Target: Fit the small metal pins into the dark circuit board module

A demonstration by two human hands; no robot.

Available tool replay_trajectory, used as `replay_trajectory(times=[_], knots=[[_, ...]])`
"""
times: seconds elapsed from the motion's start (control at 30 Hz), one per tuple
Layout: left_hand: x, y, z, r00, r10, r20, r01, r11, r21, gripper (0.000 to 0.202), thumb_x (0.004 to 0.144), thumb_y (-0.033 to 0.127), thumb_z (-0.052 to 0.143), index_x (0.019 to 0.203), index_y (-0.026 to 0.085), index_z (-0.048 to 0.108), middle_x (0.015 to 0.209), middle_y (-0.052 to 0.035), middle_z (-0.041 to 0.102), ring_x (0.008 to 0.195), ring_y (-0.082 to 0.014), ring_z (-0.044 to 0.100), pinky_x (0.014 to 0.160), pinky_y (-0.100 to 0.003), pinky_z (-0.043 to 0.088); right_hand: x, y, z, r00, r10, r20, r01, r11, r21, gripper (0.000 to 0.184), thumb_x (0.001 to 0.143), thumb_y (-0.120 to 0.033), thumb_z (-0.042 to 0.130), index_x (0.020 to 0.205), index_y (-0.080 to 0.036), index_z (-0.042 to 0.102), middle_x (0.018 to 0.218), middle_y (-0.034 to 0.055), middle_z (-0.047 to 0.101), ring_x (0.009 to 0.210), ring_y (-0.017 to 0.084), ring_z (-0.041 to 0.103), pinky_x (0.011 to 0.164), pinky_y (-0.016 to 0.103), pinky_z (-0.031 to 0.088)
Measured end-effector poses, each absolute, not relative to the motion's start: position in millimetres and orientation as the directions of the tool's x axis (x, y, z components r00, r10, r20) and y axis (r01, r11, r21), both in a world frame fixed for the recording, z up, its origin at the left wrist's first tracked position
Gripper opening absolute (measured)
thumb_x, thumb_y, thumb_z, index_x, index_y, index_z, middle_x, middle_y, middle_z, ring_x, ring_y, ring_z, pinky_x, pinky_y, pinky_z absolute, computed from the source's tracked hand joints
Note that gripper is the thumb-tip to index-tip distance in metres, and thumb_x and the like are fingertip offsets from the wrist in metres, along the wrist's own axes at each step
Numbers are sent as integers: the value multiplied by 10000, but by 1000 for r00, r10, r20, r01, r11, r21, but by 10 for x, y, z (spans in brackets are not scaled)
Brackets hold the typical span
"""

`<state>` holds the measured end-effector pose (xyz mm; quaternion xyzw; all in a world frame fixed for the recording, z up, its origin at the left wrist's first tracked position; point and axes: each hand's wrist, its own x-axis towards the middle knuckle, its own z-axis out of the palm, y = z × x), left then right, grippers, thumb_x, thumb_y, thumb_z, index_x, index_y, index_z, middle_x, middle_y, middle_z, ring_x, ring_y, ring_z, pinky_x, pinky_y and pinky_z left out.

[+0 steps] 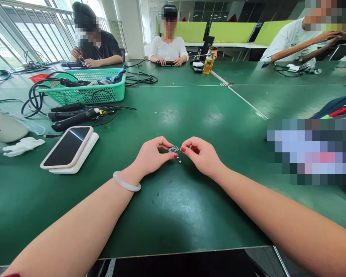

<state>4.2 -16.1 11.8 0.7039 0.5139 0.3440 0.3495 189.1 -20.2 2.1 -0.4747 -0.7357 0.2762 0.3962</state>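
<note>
Between thumb and fingers my left hand [151, 156] pinches a small circuit board [173, 149] over the green table. A short pale strip [178, 159] sticks out below the board, beside my left thumb; how it is joined there is too small to tell. My right hand [201, 157] is closed, its thumb and index finger pressed together just right of the board. Whatever those fingertips hold, if anything, is hidden.
A phone [70, 146] lies on a white box [85, 156] to the left. Behind are black handheld tools [75, 118] with cables and a green basket [89, 94]. A bottle [209, 61] stands far back. Several people sit around the green table [173, 215].
</note>
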Motion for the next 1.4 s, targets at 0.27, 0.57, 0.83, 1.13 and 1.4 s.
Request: replay_trajectory(times=[0.27, 0.57, 0.83, 1.13, 1.4], knots=[[44, -177, 144, 310, 947, 85, 316, -187, 930, 317, 581, 359, 778, 744, 161, 593, 837, -51, 691, 807, -181, 634, 819, -366, 487, 1866, -234, 44, -252, 882, 399, 468, 472, -747, 143, 835, -289, 545, 751, -189, 603, 715, -5, 560, 576, 96, 445, 550, 234, 371], [22, -183, 151, 361, 932, 26, 18, -35, 999, 276, 614, 308, 762, 741, 158, 569, 897, -54, 696, 790, -152, 647, 802, -341, 502, 1896, -306, 106, -313, 781, 541, 563, 611, -556, 179, 866, -330, 527, 822, -222, 664, 806, 27, 615, 642, 121, 515, 614, 256, 423], [15, -161, 156, 315, 949, 28, 4, -31, 1000, 262, 618, 288, 753, 740, 150, 567, 864, -45, 690, 757, -134, 638, 778, -320, 497, 1946, -274, 125, -348, 807, 476, 616, 580, -533, 164, 840, -245, 569, 982, -240, 652, 861, 7, 615, 578, 91, 489, 605, 240, 413], [0, -131, 102, 302, 951, 67, 291, -159, 943, 276, 605, 310, 760, 778, 157, 608, 773, -36, 677, 775, -167, 628, 779, -341, 485, 1935, -190, 24, -437, 891, 124, 773, 442, -454, 173, 791, -369, 628, 745, -202, 613, 742, -7, 577, 671, 118, 511, 597, 239, 364], [9, -125, 92, 311, 947, 77, 340, -187, 922, 281, 620, 319, 760, 780, 155, 597, 817, -41, 674, 794, -164, 613, 779, -329, 470, 1923, -189, 34, -454, 887, 88, 799, 448, -401, 121, 847, -245, 553, 765, -194, 626, 778, 10, 612, 712, 129, 536, 635, 245, 374]])
